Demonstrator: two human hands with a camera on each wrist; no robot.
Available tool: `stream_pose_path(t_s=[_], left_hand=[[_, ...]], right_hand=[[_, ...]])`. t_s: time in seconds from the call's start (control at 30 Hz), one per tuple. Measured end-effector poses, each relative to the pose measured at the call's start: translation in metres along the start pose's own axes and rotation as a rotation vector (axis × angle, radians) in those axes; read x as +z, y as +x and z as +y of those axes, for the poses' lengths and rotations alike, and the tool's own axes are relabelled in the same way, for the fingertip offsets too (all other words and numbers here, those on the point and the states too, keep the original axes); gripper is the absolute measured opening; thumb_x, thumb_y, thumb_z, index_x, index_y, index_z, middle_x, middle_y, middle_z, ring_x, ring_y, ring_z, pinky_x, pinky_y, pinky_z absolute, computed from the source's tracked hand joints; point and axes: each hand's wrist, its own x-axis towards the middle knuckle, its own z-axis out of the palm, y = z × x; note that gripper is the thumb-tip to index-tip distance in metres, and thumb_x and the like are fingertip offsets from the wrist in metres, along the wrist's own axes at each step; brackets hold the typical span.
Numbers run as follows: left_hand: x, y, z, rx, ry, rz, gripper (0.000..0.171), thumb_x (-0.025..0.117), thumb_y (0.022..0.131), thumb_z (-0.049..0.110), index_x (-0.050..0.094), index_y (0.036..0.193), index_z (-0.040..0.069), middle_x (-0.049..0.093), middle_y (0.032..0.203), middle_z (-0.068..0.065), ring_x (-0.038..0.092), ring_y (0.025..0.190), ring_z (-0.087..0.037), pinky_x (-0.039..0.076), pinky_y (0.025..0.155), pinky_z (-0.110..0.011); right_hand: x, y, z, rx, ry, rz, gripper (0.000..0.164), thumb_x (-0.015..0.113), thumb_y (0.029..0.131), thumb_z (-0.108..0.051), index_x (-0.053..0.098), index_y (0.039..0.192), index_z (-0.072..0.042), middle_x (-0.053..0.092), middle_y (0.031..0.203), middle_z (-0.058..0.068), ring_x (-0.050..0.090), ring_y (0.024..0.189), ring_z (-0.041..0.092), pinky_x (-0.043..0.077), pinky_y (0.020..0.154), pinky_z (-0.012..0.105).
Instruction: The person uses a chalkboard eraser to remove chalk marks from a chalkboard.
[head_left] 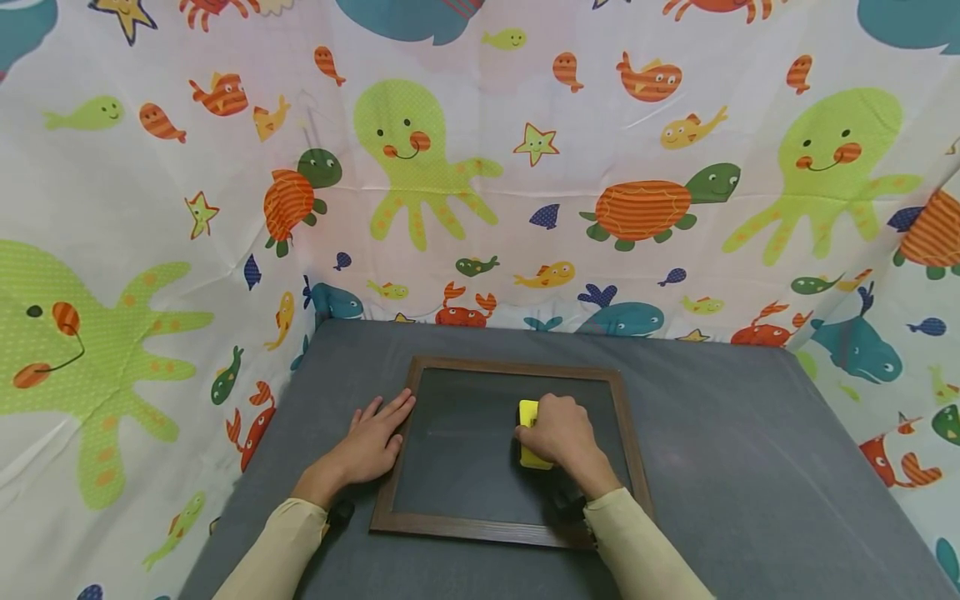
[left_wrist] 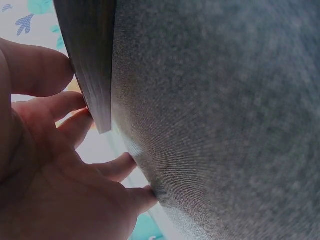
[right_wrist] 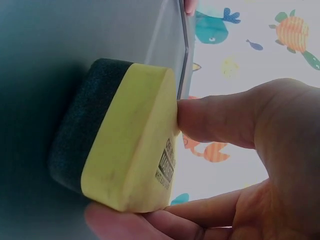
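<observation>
A chalkboard (head_left: 465,450) in a brown wooden frame lies flat on the grey table. On its right half stands a yellow board eraser (head_left: 534,462) with a dark felt underside, which my right hand (head_left: 564,432) grips between thumb and fingers. In the right wrist view the felt of the eraser (right_wrist: 127,140) faces the board, and black print shows on the yellow back. My left hand (head_left: 367,446) rests at the left side of the frame, fingers spread, some touching the wood and others the table. From the left wrist, thumb and fingertips meet the frame's edge (left_wrist: 92,65).
The grey table (head_left: 735,467) extends on both sides of the board. A white curtain (head_left: 517,275) printed with sea animals hangs behind the table and along both sides.
</observation>
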Motion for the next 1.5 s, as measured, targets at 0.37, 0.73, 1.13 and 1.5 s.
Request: stream_pose_path(t_s=[0.37, 0.73, 1.13, 1.5], left_hand=[[0.0, 0.0, 0.0, -0.003, -0.009, -0.002, 0.068, 0.054, 0.11, 0.008, 0.031, 0.174, 0.009, 0.022, 0.184, -0.009, 0.016, 0.164, -0.059, 0.009, 0.124, -0.086], [0.0, 0.001, -0.001, -0.003, -0.004, -0.002, 0.067, 0.054, 0.111, 0.009, 0.031, 0.174, 0.01, 0.022, 0.184, -0.008, 0.016, 0.165, -0.058, 0.009, 0.124, -0.086], [0.001, 0.002, -0.001, -0.002, -0.007, -0.01, 0.068, 0.055, 0.111, 0.01, 0.032, 0.174, 0.01, 0.021, 0.184, -0.007, 0.017, 0.165, -0.058, 0.009, 0.124, -0.086], [0.001, 0.001, -0.002, -0.006, -0.005, -0.003, 0.068, 0.055, 0.11, 0.01, 0.032, 0.174, 0.01, 0.022, 0.184, -0.007, 0.017, 0.165, -0.058, 0.008, 0.124, -0.086]], right_hand=[[0.003, 0.0, -0.011, -0.01, 0.022, -0.006, 0.044, 0.085, 0.089, -0.038, 0.069, 0.104, 0.0, 0.064, 0.083, 0.01, 0.062, 0.071, 0.025, 0.059, 0.065, 0.039], [0.007, 0.003, -0.021, -0.022, 0.008, -0.017, 0.045, 0.085, 0.088, -0.039, 0.069, 0.104, 0.0, 0.065, 0.084, 0.01, 0.062, 0.071, 0.025, 0.061, 0.068, 0.04], [0.011, 0.005, -0.036, -0.038, 0.032, -0.038, 0.044, 0.085, 0.089, -0.039, 0.071, 0.106, -0.001, 0.066, 0.086, 0.01, 0.063, 0.072, 0.025, 0.061, 0.069, 0.04], [0.017, 0.008, -0.045, -0.064, 0.036, -0.038, 0.042, 0.084, 0.088, -0.039, 0.07, 0.102, -0.002, 0.065, 0.083, 0.009, 0.062, 0.07, 0.024, 0.059, 0.065, 0.037]])
